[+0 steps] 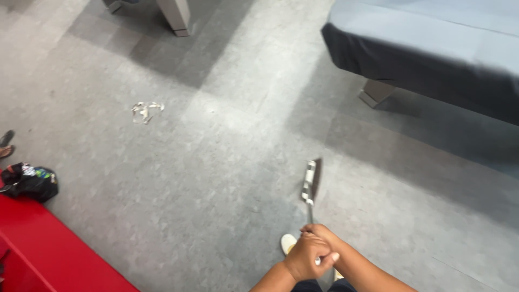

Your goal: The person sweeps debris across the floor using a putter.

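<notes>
Putter (311,186) held low over the grey floor (216,178), head near the floor's middle, shaft rising to both hands at the bottom edge. Left hand (305,258) and right hand (323,238) stack on the grip, fingers curled tight and pressed together around it — a two-handed hold that keeps the face steady. White shoe (288,243) just beside the hands. Crumpled clear wrapper (145,111) lies well apart, up-left; black bag (31,181) with coloured patches at the left edge, against a red bench (48,254) — printing too blurred to tell.

Both forearms come in from below and meet low in front of the body. The left hand (304,258) and right hand (323,236) are clasped together, fingers curled tight, thumbs pointing forward and down.
</notes>
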